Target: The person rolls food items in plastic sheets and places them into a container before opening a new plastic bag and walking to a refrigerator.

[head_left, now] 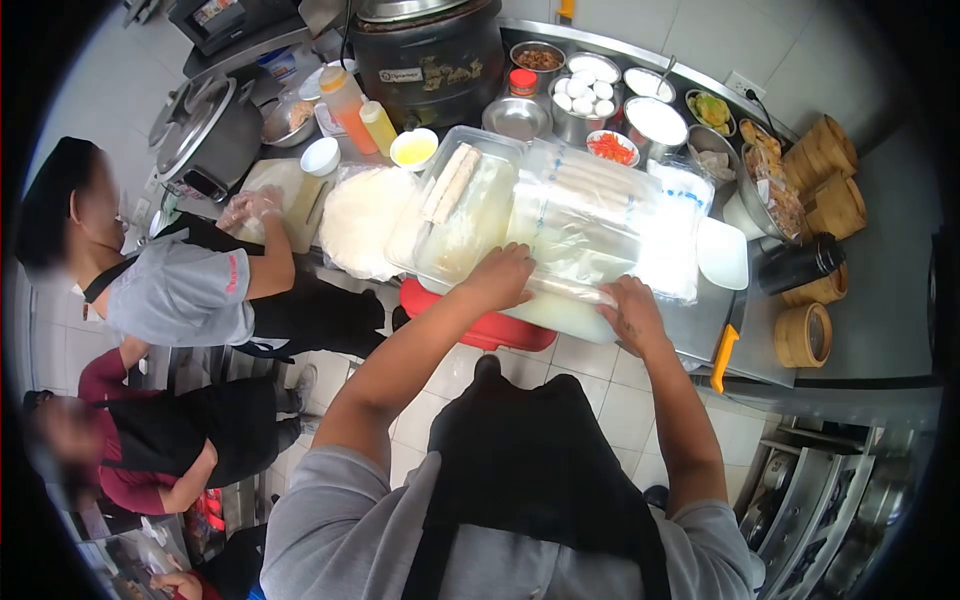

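My left hand [500, 275] and my right hand [632, 312] are closed on the two ends of a long pale roll [570, 289] in clear plastic. It lies along the near edge of a clear plastic sheet [575, 245] with blue print. Under the sheet's far part, more pale long shapes show faintly. Left of it stands a clear tray [455, 258] with pale rolls [452, 183] lying in it. To the right rests a stack of clear plastic bags [672, 250]. My fingertips are partly hidden against the roll.
At left, a co-worker's gloved hands [252, 208] are over a cutting board [305, 215], beside a flat round of dough [368, 220]. Behind stand a bowl of eggs [583, 95] and sauce bottles [347, 105]. A white dish [722, 253] and orange-handled tool [725, 358] lie right.
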Motion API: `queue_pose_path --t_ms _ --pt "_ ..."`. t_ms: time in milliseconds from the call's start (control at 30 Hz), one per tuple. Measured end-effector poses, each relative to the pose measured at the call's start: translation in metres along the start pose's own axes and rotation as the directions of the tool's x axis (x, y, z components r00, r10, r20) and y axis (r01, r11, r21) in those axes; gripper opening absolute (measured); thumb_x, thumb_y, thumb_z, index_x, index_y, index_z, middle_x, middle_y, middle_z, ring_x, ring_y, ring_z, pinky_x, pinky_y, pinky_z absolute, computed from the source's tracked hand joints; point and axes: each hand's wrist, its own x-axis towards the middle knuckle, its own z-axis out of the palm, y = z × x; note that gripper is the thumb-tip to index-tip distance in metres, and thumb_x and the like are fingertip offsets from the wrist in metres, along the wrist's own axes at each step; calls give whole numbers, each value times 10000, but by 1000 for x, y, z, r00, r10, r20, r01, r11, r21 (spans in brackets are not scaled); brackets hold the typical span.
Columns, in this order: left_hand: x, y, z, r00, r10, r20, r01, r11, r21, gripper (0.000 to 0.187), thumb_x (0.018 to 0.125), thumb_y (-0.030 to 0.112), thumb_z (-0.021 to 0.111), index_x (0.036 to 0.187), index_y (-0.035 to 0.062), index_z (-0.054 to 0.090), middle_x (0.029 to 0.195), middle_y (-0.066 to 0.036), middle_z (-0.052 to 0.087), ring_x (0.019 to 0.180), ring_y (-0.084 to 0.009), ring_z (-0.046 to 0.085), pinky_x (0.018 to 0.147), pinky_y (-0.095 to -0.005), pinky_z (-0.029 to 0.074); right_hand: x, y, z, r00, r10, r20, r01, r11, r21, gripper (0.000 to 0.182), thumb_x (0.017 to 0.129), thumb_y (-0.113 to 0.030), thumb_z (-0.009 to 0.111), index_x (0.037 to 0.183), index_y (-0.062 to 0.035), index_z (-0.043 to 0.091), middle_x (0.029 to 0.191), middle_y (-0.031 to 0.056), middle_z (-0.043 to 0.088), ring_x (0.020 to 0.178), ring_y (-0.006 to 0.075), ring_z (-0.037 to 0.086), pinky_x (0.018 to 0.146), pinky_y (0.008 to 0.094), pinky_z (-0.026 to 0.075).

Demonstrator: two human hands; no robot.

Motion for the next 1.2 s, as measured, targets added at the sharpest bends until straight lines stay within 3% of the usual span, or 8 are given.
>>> queue_pose_path --t_ms 133,200,300,367,400,600,1100,1200 --pt "10 -21 -29 990 16 -137 -53 962 -269 366 821 246 778 1085 9 690 1150 -157 638 1158 -334 579 993 -425 469 1 -1 -1 999 21 37 -19 999 -35 364 813 -166 770 1149 -67 670 1063 126 597 1042 326 552 925 436 431" --pt "20 -46 -44 938 -214 -271 109 928 -357 348 826 219 758 1088 1 688 1154 -180 644 1141 -348 592 968 -431 489 1 0 1 1000 16 26 -15 999 -41 382 809 -162 773 1160 -59 662 1067 128 594 1047 325 551 927 435 430" --pt "35 -96 -39 845 -349 -405 241 925 -295 347 821 211 742 1084 -6 678 1150 -173 644 1166 -343 582 969 -436 496 -1 0 3 1000 15 15 -14 998 -58 417 798 -164 781 1175 -43 650 1083 130 591 1056 326 550 934 433 429" --pt "46 -120 -35 738 -524 -425 524 842 -127 359 830 200 712 1110 -16 654 1176 -192 630 1171 -354 582 980 -448 495 -1 -2 2 1000 17 2 -17 997 -71 435 792 -170 788 1180 -35 646 1095 130 590 1059 327 550 938 432 428" --pt "52 -128 -37 747 -605 -275 612 788 -69 389 834 200 688 1147 -23 626 1210 -199 601 1191 -357 565 986 -460 489 -3 -6 -1 1000 26 -15 -27 997 -70 456 783 -169 795 1190 -34 641 1101 130 589 1058 327 549 941 432 428" --pt "70 -135 -5 692 -629 -355 695 714 90 374 819 204 659 1116 -21 629 1162 -195 590 1137 -364 569 943 -477 494 -8 -20 -14 991 46 -125 -47 999 -2 487 760 -150 815 1195 -32 630 1130 145 597 1082 344 549 965 438 425" --pt "91 -132 5 552 -723 -416 807 589 49 302 857 163 590 1104 -8 615 1101 -166 635 1054 -347 624 902 -485 507 -15 -37 -38 960 69 -272 -48 995 83 438 783 -119 796 1180 -27 634 1130 156 601 1079 354 553 957 440 432" --pt "93 -131 -2 550 -773 -317 827 557 78 298 902 194 571 1142 27 627 1170 -140 612 1112 -302 592 911 -434 491 -14 -36 -37 962 74 -264 -51 994 93 418 788 -121 792 1166 -25 642 1126 155 604 1077 353 554 956 438 434"
